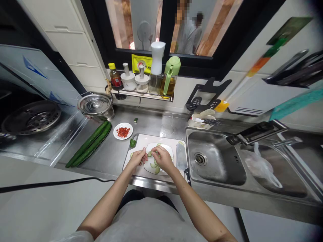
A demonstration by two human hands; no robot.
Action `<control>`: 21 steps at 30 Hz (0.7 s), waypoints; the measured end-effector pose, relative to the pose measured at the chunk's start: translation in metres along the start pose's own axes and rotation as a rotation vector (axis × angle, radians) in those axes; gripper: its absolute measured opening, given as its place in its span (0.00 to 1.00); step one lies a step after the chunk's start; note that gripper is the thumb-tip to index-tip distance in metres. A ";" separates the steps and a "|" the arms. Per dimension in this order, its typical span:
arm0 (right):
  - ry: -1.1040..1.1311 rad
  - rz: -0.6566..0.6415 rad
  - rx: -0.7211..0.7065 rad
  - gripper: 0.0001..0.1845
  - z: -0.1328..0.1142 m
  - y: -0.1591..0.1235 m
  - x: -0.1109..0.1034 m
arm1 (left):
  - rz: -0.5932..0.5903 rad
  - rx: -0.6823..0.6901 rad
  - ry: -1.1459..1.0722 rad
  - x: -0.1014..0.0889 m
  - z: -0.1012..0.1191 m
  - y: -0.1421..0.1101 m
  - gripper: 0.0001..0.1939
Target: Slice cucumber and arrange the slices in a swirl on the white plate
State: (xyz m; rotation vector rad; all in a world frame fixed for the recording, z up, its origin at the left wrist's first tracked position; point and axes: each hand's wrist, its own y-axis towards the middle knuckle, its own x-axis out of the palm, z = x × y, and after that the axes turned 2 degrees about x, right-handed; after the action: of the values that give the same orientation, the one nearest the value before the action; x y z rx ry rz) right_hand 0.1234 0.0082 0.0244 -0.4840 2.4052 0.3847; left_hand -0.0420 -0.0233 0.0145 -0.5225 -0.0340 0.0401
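A white plate with several pale green cucumber slices on it rests on a light cutting board. Over its far part, my right hand pinches what looks like a cucumber slice at its fingertips. My left hand is beside the plate's left edge, fingers curled together; whatever they hold, if anything, is too small to make out. To the right, a kitchen knife lies flat on the board, its dark handle toward me. A cucumber end sits at the board's upper left corner.
Two long cucumbers lie left, near a small plate of chopped red pepper and a lidded steel pot. A sink with a faucet is on the right. Above the counter hangs a seasoning rack.
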 end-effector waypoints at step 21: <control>-0.267 -0.037 -0.043 0.13 0.007 -0.009 0.007 | -0.106 -0.267 -0.387 -0.015 -0.013 0.020 0.13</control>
State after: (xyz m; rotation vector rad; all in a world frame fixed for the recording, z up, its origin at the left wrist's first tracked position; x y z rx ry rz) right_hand 0.1255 0.0015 0.0134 -0.4641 2.1319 0.4560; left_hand -0.0573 -0.0132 -0.0077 -0.7727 -0.4497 0.0324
